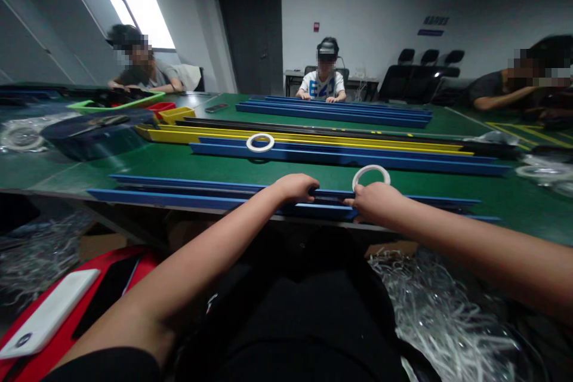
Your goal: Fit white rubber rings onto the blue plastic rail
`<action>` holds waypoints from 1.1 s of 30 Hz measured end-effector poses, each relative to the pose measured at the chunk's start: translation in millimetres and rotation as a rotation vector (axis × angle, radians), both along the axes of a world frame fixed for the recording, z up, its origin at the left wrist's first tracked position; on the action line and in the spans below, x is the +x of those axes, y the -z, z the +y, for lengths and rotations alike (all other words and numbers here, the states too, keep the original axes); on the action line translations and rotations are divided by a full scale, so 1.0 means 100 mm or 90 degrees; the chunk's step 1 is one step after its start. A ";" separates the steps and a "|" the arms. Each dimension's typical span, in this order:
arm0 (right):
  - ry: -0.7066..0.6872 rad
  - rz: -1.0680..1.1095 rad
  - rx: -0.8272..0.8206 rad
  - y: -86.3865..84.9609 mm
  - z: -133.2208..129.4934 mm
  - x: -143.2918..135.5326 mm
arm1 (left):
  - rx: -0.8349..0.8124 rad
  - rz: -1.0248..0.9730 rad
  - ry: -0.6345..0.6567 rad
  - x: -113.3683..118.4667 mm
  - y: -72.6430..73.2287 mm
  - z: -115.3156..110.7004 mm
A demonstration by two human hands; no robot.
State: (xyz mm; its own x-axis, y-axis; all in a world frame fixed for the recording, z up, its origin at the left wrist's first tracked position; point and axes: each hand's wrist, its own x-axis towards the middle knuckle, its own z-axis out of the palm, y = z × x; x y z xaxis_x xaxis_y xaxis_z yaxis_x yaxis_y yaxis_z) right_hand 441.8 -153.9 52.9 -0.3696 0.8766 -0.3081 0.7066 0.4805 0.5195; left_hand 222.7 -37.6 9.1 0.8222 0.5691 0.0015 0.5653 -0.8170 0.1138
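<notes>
Through my remote head view: my left hand (296, 188) curls at the near blue channel (156, 198) along the front of a green desk (134, 161); my right hand (373, 200) points its fingers there too. I cannot tell whether either pinches anything. A white ring (371, 168) shows behind my right hand. The near channel seems mid-work; the farther blue channel (403, 162), with a 2nd ring (260, 150), lies untouched. I cannot judge which is finished.
</notes>
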 end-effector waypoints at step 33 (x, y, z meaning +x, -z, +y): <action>-0.234 0.218 0.184 0.33 -0.04 0.64 | 0.011 -0.019 0.024 0.45 0.03 -0.09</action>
State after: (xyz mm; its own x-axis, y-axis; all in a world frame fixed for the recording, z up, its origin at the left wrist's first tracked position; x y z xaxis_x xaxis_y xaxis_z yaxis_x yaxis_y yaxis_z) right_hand 505.6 -157.6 19.6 -0.7022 0.7026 0.1156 0.6712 0.5989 0.4369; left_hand 267.8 -46.5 6.2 0.8422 0.5379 0.0366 0.5311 -0.8394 0.1157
